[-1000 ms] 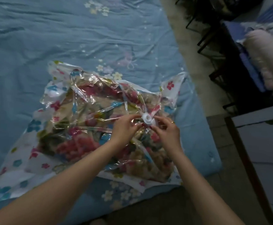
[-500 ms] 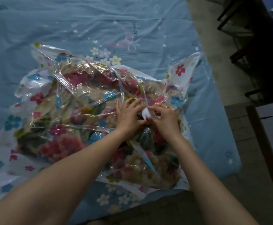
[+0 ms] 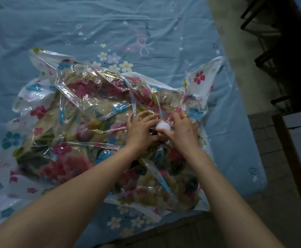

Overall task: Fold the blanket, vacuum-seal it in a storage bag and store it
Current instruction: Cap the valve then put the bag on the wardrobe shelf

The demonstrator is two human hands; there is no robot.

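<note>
Both hands on the white valve cap [image 3: 163, 126] atop the storage bag [image 3: 85, 120]: left hand [image 3: 142, 129] curled vs its side, right hand [image 3: 183, 130] pinching it w/ thumb & fingers. Floral blanket [image 3: 69, 163] sits crumpled inside the clear bag, mid-bed on the blue sheet [image 3: 74, 27] w/ stars & flowers. Dim room; grey floor [image 3: 244, 56] & dark chair legs [image 3: 271, 51] at right, tiles near the bed edge.

We see a home bedroom: a bed [image 3: 235, 140] with a blue flower-and-star printed sheet [image 3: 110, 24] fills most of the frame, bare floor [image 3: 271, 149] at right, dark furniture legs [image 3: 264, 56] upper right.
</note>
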